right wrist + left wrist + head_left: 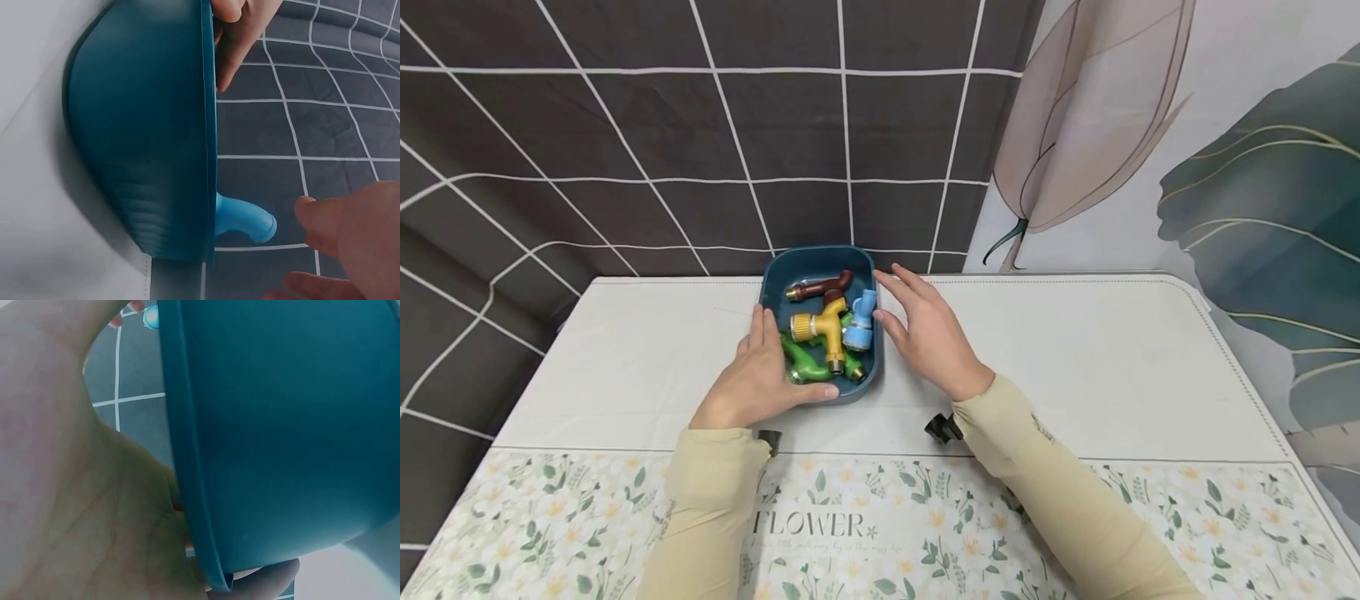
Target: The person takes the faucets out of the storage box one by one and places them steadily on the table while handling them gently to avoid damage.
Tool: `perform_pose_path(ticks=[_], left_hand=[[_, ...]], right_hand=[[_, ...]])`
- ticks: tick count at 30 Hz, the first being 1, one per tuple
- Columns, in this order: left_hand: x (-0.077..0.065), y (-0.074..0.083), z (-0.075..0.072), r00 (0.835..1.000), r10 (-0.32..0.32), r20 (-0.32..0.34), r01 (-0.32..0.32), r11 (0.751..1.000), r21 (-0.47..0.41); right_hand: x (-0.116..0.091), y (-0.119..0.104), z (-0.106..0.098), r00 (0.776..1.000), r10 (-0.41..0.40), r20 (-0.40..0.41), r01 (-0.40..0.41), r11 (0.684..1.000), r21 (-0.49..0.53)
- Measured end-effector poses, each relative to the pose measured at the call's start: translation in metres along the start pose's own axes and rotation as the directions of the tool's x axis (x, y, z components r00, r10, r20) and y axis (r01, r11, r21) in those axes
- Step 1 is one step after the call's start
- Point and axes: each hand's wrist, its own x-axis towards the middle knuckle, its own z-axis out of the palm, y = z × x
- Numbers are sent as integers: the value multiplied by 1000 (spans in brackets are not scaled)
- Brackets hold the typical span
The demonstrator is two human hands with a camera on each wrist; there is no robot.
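A dark blue plastic basin (pixel 816 262) stands at the back of the table with several plastic taps in it. A yellow tap (pixel 831 327) lies over a green tap (pixel 805 364), with a brown tap (pixel 817 288) behind and a blue tap (pixel 861 322) along the right wall. My left hand (pixel 756 371) holds the basin's near left corner, fingers along the left side and thumb across the front rim. On the other side, my right hand (pixel 927 332) is at the right rim, fingers spread and holding nothing. The blue tap's spout (pixel 247 217) sticks out above the rim.
Behind the basin hangs a dark wall cloth (pixel 797 125) with white grid lines. The white table cover (pixel 1075 367) has a flower-printed strip (pixel 880 525) along the front. A leaf-patterned curtain (pixel 1097 117) hangs at the right.
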Motion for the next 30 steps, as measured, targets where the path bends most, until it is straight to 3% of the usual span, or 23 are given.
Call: perform_pose_path(ticks=[30], left_hand=[[0, 0, 0, 1000, 7, 16, -7, 1000, -10]], right_hand=[[16, -5, 19, 997, -55, 47, 53, 998, 32]])
